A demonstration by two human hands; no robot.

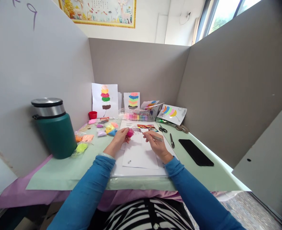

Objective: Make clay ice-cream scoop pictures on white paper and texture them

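Over the middle of the desk, my left hand (118, 140) has its fingers closed on a lump of bright pink clay (130, 133). My right hand (157, 146) grips a metal fork (137, 130), whose tines point left and lie close to the clay; whether they touch it I cannot tell. Below both hands lies a white sheet of paper (141, 158) with a small dark mark near its lower left corner. Bags of coloured clay (109, 128) lie just beyond my left hand.
A green thermos (57, 134) stands at the left. Scissors (163, 128), a pen (171, 140) and a black phone (195, 152) lie on the right. Colourful clay pictures (104, 99) lean at the back, behind a clear box (137, 115). Grey partitions (141, 67) enclose the desk.
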